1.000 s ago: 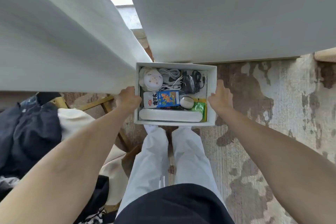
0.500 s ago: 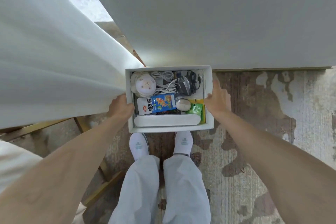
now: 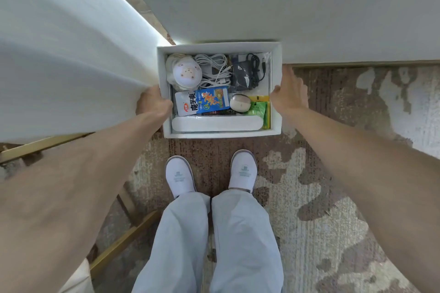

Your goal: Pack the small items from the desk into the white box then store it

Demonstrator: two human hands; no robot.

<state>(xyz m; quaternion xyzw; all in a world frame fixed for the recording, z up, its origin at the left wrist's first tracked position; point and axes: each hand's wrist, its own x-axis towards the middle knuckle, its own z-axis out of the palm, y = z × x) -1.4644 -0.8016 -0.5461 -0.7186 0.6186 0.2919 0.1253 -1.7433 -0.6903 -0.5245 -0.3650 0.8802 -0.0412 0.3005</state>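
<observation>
While 2 hands, left hand [image 3: 153, 104] and right hand [image 3: 289, 94], grip 1 white box [image 3: 221, 134], 2 slippers [image 3: 180, 176] stand below.

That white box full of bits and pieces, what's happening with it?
A person is carrying the white box with both hands, the left hand gripping its left wall and the right hand pressed flat on its right wall. It is already packed: a blue snack packet, white cables, a black charger, a round white gadget, a long white case. The box is held above the patterned carpet, in front of the person's slippers, its far edge at a white surface. It looks not yet stored.
</observation>
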